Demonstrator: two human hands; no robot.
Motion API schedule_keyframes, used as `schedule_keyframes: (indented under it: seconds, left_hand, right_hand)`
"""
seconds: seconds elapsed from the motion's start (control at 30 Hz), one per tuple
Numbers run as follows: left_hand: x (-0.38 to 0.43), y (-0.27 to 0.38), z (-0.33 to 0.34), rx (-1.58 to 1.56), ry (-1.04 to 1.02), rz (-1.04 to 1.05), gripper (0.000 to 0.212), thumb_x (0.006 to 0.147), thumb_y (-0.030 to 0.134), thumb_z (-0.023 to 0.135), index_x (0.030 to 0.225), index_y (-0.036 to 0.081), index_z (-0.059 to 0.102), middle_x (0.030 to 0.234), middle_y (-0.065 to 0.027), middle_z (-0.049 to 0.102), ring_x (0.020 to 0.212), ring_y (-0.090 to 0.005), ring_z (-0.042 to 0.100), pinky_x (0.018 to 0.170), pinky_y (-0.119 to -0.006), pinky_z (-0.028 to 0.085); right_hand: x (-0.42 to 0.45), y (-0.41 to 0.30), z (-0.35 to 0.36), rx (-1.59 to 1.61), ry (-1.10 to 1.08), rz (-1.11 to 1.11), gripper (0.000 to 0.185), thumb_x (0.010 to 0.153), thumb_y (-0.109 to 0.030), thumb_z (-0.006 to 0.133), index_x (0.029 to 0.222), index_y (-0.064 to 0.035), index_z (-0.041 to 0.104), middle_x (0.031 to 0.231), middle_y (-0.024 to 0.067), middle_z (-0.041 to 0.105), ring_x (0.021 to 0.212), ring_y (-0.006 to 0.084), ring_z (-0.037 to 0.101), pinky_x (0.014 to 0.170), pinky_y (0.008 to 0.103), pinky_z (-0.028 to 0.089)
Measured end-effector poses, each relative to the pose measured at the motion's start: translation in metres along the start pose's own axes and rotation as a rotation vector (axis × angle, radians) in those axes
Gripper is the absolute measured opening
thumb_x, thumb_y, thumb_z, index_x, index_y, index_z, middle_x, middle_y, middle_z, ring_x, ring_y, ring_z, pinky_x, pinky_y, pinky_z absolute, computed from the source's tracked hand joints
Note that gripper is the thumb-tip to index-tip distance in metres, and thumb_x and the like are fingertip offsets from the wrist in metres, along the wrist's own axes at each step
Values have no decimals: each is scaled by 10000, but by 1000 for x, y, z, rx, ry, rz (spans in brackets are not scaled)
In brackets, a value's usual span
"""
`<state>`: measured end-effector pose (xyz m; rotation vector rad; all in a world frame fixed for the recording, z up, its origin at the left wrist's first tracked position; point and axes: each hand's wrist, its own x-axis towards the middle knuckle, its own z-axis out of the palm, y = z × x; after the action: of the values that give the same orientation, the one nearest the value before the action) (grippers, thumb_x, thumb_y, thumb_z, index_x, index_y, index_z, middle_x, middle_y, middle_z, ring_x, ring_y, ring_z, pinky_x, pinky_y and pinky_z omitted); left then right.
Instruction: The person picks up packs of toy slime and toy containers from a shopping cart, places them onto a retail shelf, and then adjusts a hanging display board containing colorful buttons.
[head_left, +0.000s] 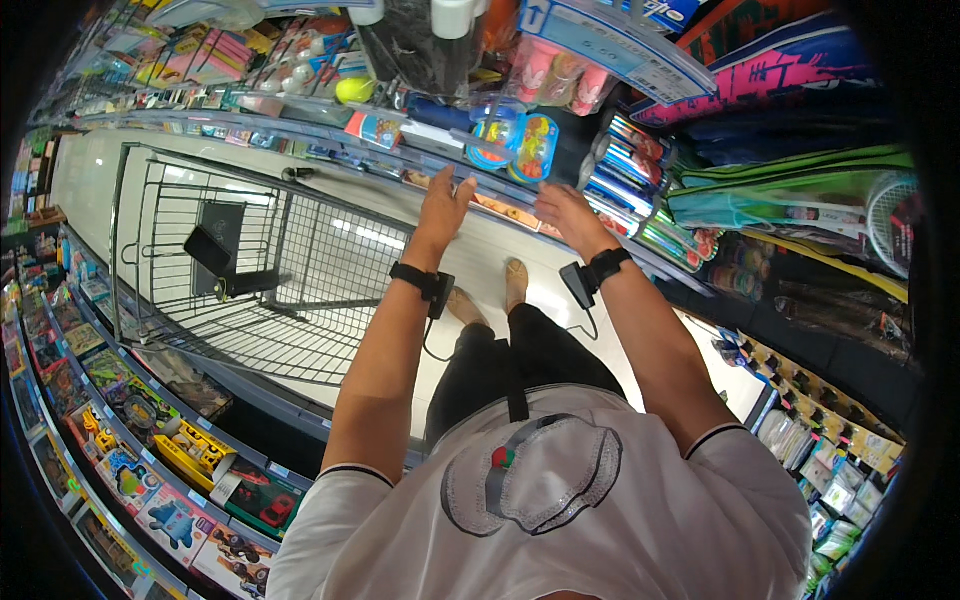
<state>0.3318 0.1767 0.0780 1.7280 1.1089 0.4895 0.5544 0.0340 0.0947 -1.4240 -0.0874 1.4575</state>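
Observation:
My left hand (445, 204) is raised before the store shelf, empty, its thumb apart from the fingers. Level with it, my right hand (574, 214) is also empty, the fingers loosely spread and pointing toward the left. Just beyond both hands, two round packs with bright cartoon patterns, a blue one (498, 139) and a blue-and-yellow one (535, 147), sit at the shelf's edge. Beside my right hand lies a group of shiny striped cylindrical packs (626, 180). Neither hand appears to touch any goods. Each wrist wears a black strap with a small device.
A wire shopping cart (330, 225) stands to my left, a black phone-like device (207, 251) at its far end. Racket covers (780, 187) with a racket (892, 225) hang at right. Boxed toys (176, 525) fill the lower-left shelves. A price sign (615, 52) juts out above.

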Motion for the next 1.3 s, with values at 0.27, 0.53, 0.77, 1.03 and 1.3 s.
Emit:
schedule_keyframes:
  seconds: [0.27,0.53,0.77,1.03,1.3]
  left_hand:
    - [43,-7,40,-29,50,8,499,928,342,663,1217,-55,574,1140,-174,650,1012,-196,597,871,-340,484]
    - [75,-29,48,-164,-55,-248,684,879,422,668,1198,-153,483,1251,-360,545,1172,-433,551,984,-434,450]
    - [81,-49,64,-164,65,-147,474,914,344,683,1122,-69,580,971,-174,660,919,-260,591,805,-377,492]
    - [81,-48,82,-121,77,-147,599,861,128,611,1278,-150,284,1082,-376,615,1087,-528,570,931,-489,479]
    - [43,-5,49,-101,178,-173,622,904,329,662,1254,-146,463,1219,-342,580,1147,-435,581,990,-438,458]
  right_hand:
    - [27,-19,-2,-150,123,36,675,888,-383,700,1362,10,424,1380,193,470,1292,351,436,1063,474,389]
    - [50,-29,4,-228,126,74,657,906,-427,659,1366,0,466,1386,204,485,1304,373,442,1080,480,389]
    - [74,-19,-6,-151,45,60,609,934,-418,650,1382,-49,465,1429,134,469,1259,358,473,1051,457,436]
    - [83,-16,-11,-197,132,128,814,858,-496,726,1433,-31,387,1442,174,438,1229,409,493,1040,470,442]
    - [71,-16,-18,-303,73,59,440,885,-443,707,1052,-69,548,883,44,458,739,155,441,644,330,441]
